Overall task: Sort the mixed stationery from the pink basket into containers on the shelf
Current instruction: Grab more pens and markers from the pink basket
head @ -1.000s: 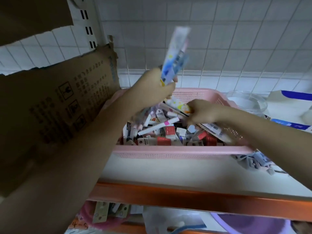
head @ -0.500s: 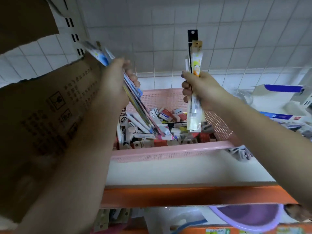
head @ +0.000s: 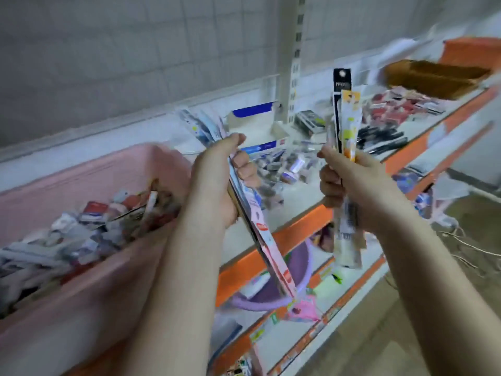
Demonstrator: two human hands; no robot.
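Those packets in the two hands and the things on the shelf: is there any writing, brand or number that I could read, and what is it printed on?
No text reads clearly; the picture is blurred by motion.
Black packet in the right hand: pale lettering near its top, too blurred to read.
Yellow packet in the same hand: a barcode low down, digits unreadable.
Pink packets in the left hand: red labels, illegible.
Blue and white box on the shelf: small red mark, unreadable.
Pink basket contents: labels too blurred.

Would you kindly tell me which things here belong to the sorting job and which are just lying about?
Job: pink plastic basket; slim pink-and-blue packets in left hand; black and yellow packets in right hand.
Lying about: purple plastic basin; brown woven basket.
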